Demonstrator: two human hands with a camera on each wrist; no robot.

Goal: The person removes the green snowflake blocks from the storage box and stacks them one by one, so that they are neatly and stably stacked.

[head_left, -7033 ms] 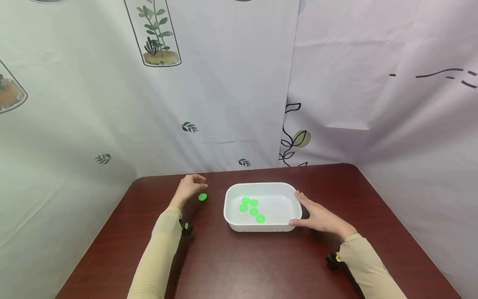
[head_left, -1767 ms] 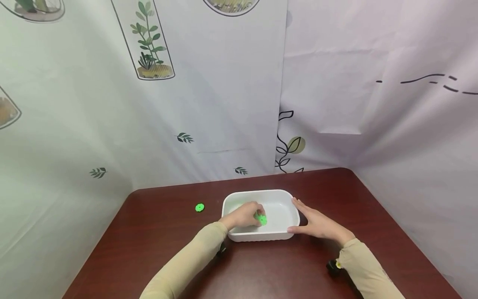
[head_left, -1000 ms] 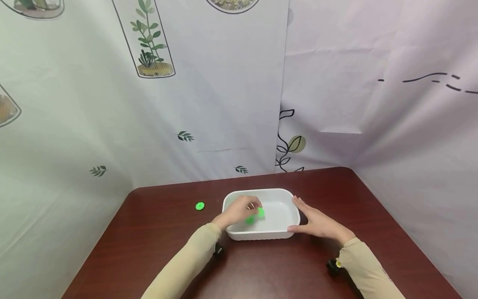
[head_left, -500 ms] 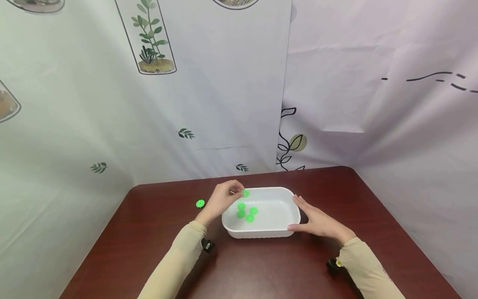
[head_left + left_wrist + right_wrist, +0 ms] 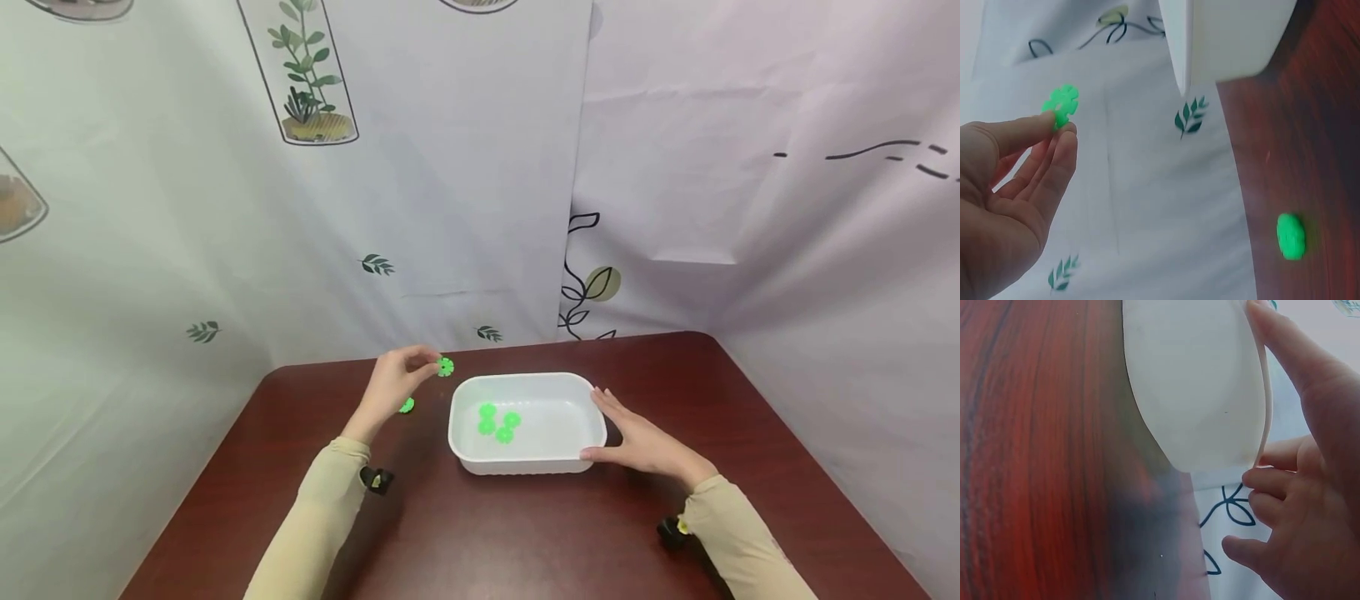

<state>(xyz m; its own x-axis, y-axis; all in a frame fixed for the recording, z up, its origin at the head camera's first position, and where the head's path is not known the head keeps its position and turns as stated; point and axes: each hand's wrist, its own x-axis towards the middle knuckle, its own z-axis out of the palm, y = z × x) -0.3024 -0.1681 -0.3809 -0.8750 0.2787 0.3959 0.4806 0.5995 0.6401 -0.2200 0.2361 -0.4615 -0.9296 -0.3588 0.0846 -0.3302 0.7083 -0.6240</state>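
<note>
One disc point(image 5: 446, 367), pinched in the left hand point(image 5: 393, 383), faces away from the table's point(image 5: 480, 542) far edge. The spread right hand point(image 5: 645, 440) touches the tray point(image 5: 525, 467), whose length parallels that edge.

Basin point(image 5: 562, 427): white, plastic by look; smooth, soft sheen. Green discs point(image 5: 488, 412) inside basin: plastic-like, evenly coloured. Held disc point(image 5: 1067, 97) near basin's far left corner, loose disc point(image 5: 407, 407) left of basin: same material by look. Tabletop point(image 5: 480, 533) under basin: reddish-brown wood or wood-effect, streaked grain, glossy. Backdrop point(image 5: 465, 200) behind basin: cloth-like, printed, matt, creased. Sleeves point(image 5: 311, 504) either side of basin: beige cloth, matt.
</note>
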